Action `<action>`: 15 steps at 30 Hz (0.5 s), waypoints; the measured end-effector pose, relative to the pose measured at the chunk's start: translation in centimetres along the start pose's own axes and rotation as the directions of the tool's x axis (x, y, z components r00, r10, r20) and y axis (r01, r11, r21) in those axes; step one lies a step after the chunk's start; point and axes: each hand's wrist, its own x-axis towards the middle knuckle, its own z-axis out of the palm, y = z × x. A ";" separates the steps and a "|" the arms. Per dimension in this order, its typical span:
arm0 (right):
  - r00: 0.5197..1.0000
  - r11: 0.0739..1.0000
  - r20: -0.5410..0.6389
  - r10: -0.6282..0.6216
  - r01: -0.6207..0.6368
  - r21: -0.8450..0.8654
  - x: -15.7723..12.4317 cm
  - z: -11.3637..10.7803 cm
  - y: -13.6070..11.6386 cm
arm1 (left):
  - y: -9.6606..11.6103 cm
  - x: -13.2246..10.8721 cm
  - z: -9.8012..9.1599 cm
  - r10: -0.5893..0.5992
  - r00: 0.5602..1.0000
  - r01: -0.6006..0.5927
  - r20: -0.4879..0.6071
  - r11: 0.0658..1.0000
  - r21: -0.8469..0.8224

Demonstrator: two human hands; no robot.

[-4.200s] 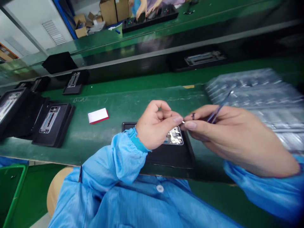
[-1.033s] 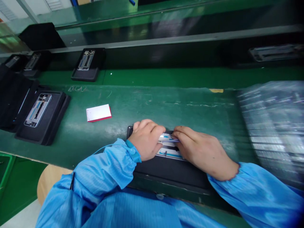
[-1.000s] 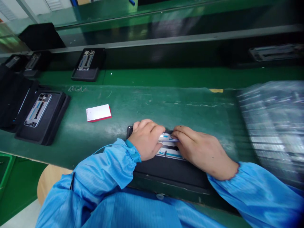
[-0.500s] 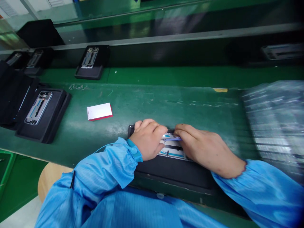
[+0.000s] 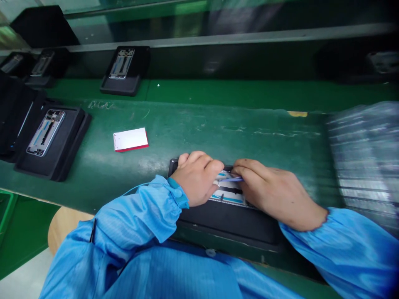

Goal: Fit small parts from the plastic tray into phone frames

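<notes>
A black tray (image 5: pixel 230 224) lies at the near edge of the green bench and holds a phone frame (image 5: pixel 229 195) with blue strips. My left hand (image 5: pixel 198 176) rests curled on the frame's top left, fingers pressed down. My right hand (image 5: pixel 274 193) lies over the frame's right side and pinches thin purple tweezers (image 5: pixel 232 179), whose tip points left toward my left fingertips. Both sleeves are blue.
A white pad with a red edge (image 5: pixel 131 139) lies left of the hands. Black trays with phone frames sit at the left (image 5: pixel 51 137) and on the belt behind (image 5: pixel 124 70). A stack of clear plastic part trays (image 5: pixel 364 153) fills the right.
My hands came down from mid-air onto the frame in the tray. Over the last second they stay pressed there while the view drifts slightly.
</notes>
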 end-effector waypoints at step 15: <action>1.000 0.999 -0.002 -0.019 0.019 -0.043 0.6 -0.7 -0.7 | -0.1 0.1 0.2 0.015 1.000 -0.015 -0.005 1.000 0.016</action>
